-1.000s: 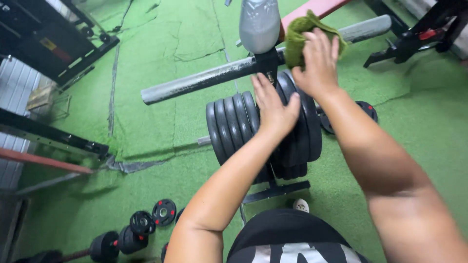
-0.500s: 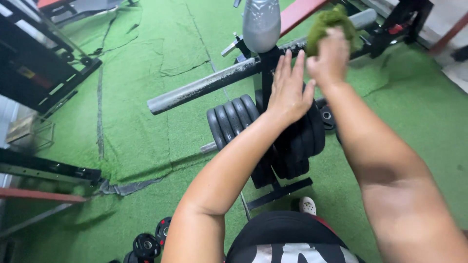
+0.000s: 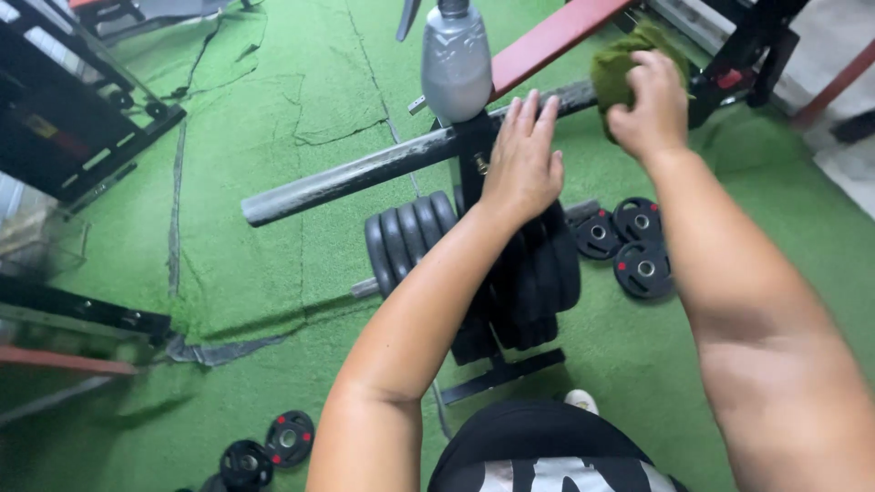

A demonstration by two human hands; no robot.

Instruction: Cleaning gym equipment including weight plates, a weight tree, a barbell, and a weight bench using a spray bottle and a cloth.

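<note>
Nearest the camera, the left hand [image 3: 524,159] lies flat with fingers straight and nearly together, palm down on the grey bar [image 3: 365,173] just beside the black upright [image 3: 474,155], gripping nothing. Farther out, the right hand [image 3: 649,105] is closed around a bunched green cloth [image 3: 620,64], pressing it against the bar's far end. The bar's long axis runs from lower left to upper right, roughly level. Below it black weight plates [image 3: 410,241] stand on edge on a rack; three smaller plates [image 3: 629,246] lie flat on the worn green turf [image 3: 255,255]. A grey bottle [image 3: 456,59], seemingly a sprayer, stands atop the upright, before a red padded bench [image 3: 547,36].
</note>
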